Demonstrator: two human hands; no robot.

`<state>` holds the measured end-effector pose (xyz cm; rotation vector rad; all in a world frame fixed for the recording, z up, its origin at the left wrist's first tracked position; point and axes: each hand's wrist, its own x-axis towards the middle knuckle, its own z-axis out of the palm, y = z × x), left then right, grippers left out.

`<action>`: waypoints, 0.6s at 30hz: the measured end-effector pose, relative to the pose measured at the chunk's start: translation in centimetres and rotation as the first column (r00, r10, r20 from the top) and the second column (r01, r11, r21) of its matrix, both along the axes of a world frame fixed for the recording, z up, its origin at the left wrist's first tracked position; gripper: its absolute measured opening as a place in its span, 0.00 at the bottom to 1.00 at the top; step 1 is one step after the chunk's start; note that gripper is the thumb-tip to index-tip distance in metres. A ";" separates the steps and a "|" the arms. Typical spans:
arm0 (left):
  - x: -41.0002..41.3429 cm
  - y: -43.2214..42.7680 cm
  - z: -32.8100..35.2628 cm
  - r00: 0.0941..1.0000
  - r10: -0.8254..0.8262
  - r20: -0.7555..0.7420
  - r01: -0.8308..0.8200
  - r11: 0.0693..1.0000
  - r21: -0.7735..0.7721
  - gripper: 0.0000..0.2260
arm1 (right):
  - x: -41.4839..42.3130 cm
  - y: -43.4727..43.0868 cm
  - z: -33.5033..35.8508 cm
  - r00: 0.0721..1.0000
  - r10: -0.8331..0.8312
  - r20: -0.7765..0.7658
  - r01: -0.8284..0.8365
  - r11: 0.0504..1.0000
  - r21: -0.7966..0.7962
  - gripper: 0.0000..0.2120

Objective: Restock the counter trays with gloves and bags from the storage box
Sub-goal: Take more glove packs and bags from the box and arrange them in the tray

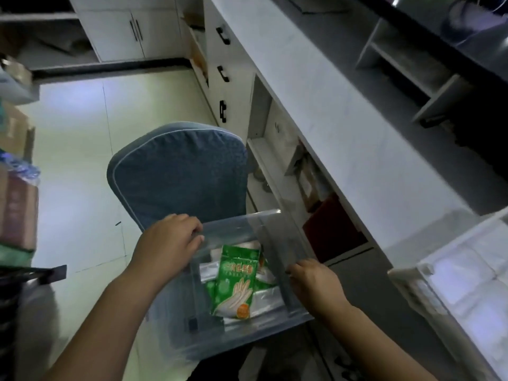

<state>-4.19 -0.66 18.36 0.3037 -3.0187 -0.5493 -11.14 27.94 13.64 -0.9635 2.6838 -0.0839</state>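
Note:
A clear plastic storage box (233, 228) is held above a blue chair. My left hand (167, 243) grips its far left rim, and my right hand (314, 281) grips its right wall. Inside lie green glove packets (237, 284) printed with a hand picture, along with clear plastic bags (265, 299). A white tray (464, 276) with divided compartments stands at the right edge on the counter.
The blue padded chair (178, 171) sits behind the box. A white counter (330, 111) runs up the right side with open shelves and drawers below. Cardboard boxes and bags are stacked at the left (16, 204). A pale tiled floor lies between.

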 end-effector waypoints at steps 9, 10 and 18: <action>2.1 -3.5 -7.4 0.974 0.078 0.212 -0.099 0.991 0.091 0.05 | -1.5 -3.6 -10.8 0.902 -0.217 0.372 0.167 0.972 0.164 0.13; 2.3 -3.7 -8.3 0.969 0.082 0.233 -0.106 0.990 0.096 0.05 | -1.8 -3.9 -12.0 0.883 -0.239 0.404 0.176 0.966 0.187 0.13; 2.6 -3.5 -15.9 0.919 0.135 0.369 -0.189 0.975 0.115 0.05 | -3.9 -6.6 -23.2 0.724 -0.366 0.585 0.246 0.929 0.277 0.13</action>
